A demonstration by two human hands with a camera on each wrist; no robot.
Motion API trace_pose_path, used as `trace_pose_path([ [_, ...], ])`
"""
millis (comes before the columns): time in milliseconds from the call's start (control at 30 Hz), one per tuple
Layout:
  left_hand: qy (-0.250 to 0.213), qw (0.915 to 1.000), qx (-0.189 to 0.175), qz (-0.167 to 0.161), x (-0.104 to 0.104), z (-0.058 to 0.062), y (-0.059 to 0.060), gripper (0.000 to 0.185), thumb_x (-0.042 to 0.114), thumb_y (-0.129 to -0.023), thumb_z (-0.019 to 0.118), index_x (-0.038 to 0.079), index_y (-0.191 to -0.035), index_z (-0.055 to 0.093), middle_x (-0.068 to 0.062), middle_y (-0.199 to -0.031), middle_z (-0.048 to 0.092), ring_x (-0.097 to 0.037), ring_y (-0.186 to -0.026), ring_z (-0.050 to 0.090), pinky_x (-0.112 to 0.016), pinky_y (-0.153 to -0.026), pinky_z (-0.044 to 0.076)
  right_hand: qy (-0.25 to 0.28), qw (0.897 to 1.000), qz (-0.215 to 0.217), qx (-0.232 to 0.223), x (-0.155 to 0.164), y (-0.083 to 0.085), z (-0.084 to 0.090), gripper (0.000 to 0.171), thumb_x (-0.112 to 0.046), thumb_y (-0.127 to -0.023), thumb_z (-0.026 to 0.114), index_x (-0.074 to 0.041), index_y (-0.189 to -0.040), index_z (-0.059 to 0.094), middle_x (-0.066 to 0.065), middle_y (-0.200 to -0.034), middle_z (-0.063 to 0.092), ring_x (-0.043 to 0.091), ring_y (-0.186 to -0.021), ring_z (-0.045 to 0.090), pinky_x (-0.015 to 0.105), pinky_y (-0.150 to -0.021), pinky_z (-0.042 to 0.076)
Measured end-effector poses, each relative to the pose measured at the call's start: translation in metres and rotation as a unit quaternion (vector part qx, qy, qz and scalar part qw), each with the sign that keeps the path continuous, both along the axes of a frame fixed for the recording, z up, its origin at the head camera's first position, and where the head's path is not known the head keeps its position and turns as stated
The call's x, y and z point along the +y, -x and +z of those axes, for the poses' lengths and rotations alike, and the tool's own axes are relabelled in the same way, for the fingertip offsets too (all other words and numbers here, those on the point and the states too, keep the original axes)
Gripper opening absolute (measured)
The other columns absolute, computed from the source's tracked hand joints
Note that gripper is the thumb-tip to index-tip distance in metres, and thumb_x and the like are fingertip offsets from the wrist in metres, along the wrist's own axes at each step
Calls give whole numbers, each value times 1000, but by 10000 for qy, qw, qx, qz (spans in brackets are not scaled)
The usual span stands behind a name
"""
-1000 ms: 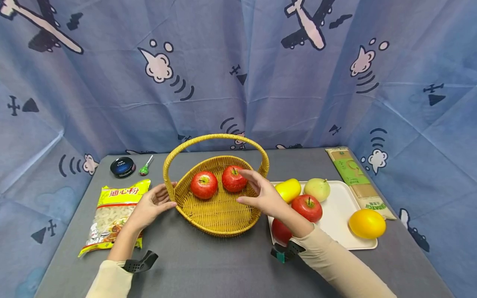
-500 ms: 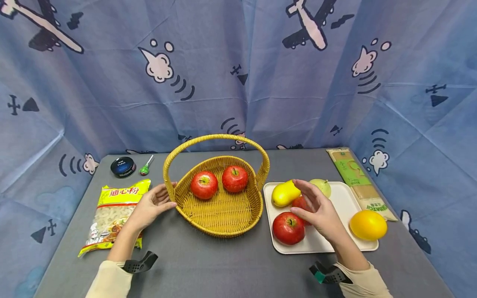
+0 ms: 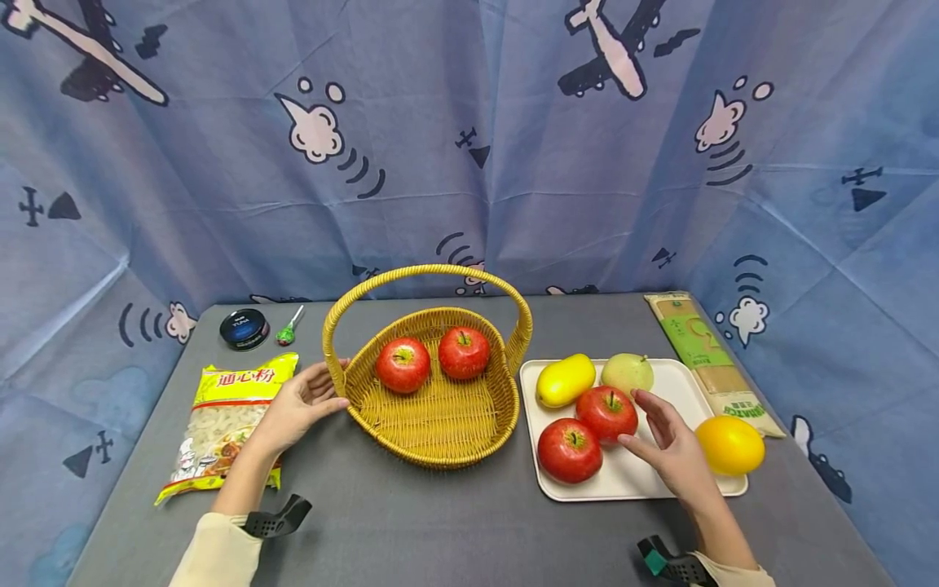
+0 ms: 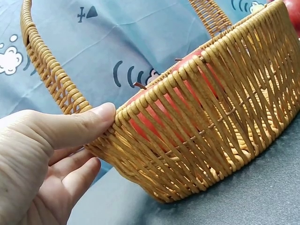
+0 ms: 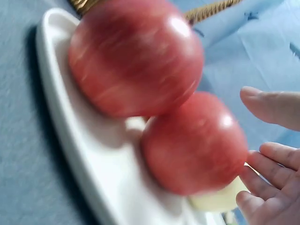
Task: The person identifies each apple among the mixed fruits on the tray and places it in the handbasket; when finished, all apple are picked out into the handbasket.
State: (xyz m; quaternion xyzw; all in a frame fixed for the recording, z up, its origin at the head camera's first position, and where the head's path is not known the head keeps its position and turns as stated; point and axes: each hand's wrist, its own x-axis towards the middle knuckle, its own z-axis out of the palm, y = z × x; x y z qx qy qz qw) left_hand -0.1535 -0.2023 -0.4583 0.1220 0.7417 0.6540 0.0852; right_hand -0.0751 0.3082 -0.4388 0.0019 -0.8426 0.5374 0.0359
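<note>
1. Head view: left hand (image 3: 297, 405) is pressing its thumb on the woven yellow wicker basket (image 3: 433, 424), fingers relaxed.
2. Right hand (image 3: 671, 444), fingers apart, is hovering beside the far red apple (image 3: 606, 412) on the white tray (image 3: 682, 383).

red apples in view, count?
4. Two lie side by side in the wicker basket: left apple, right apple. Two sit on the white tray: front apple, rear apple beside the right hand. No others visible.
</note>
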Motion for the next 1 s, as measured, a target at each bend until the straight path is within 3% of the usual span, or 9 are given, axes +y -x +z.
trace_pose_path([
  [167, 5, 10000, -12, -9, 0, -1, 0, 62, 3, -85, 68, -4, -140, 38, -23, -144, 41, -10, -127, 48, -10, -99, 42, 29, 9998, -64, -210, 5, 3, -13, 75, -4, -83, 71, 4, -144, 28, 26, -146, 31, 25, -137, 30, 1, -103, 27],
  [267, -8, 10000, -39, -1, 1, 0, 1, 62, 1, -85, 67, -3, -140, 38, -22, -144, 41, -7, -126, 48, -11, -99, 42, 87, 9995, -93, -299, 6, 5, -17, 77, -3, -83, 71, 5, -145, 25, 25, -148, 29, 31, -137, 28, 4, -105, 27],
  [400, -25, 10000, -71, -1, 1, 1, 1, 62, -2, -85, 66, -3, -140, 38, -21, -145, 41, -3, -124, 49, -11, -99, 42, 163, 9993, -109, -311, 7, 7, -22, 79, -3, -82, 71, 4, -146, 25, 25, -149, 28, 7, -132, 34, 5, -105, 28],
  [500, -27, 10000, -53, -9, 1, 0, 1, 62, 1, -85, 67, -3, -140, 38, -21, -145, 41, -4, -124, 49, -11, -99, 42, 187, 9995, -93, -223, 6, 7, -25, 78, -2, -82, 71, 3, -145, 26, 25, -146, 30, -13, -118, 33, 2, -102, 29],
  [633, -39, 10000, -27, -3, 0, 0, 1, 63, 4, -85, 69, -2, -140, 39, -21, -145, 41, -6, -125, 49, -11, -99, 42, 68, 9996, -147, -243, 4, 8, -28, 80, -3, -81, 73, 1, -146, 27, 22, -145, 32, -15, -114, 32, -2, -98, 29],
  [700, -37, 10000, -25, 3, 0, 0, 1, 63, 4, -85, 69, -2, -140, 39, -20, -144, 41, -7, -126, 49, -11, -99, 42, -55, 9992, -210, -329, 3, 9, -29, 81, -6, -81, 73, -1, -147, 26, 21, -146, 31, -9, -117, 34, -4, -96, 28],
  [900, -42, 10000, -64, 5, 0, -1, 1, 63, 2, -85, 68, -3, -140, 38, -20, -145, 41, -6, -126, 48, -11, -99, 42, -348, 9972, -328, -573, 1, 12, -34, 87, -13, -81, 75, -3, -149, 21, 22, -147, 30, 28, -127, 36, -6, -90, 27],
  [1000, -2, 10000, -85, 16, -1, -1, 0, 62, 1, -86, 67, -3, -141, 38, -20, -145, 41, -6, -126, 48, -11, -99, 42, -322, 9971, -363, -585, 0, 12, -36, 87, -14, -81, 75, -3, -149, 21, 22, -146, 31, 32, -126, 36, -6, -89, 29],
])
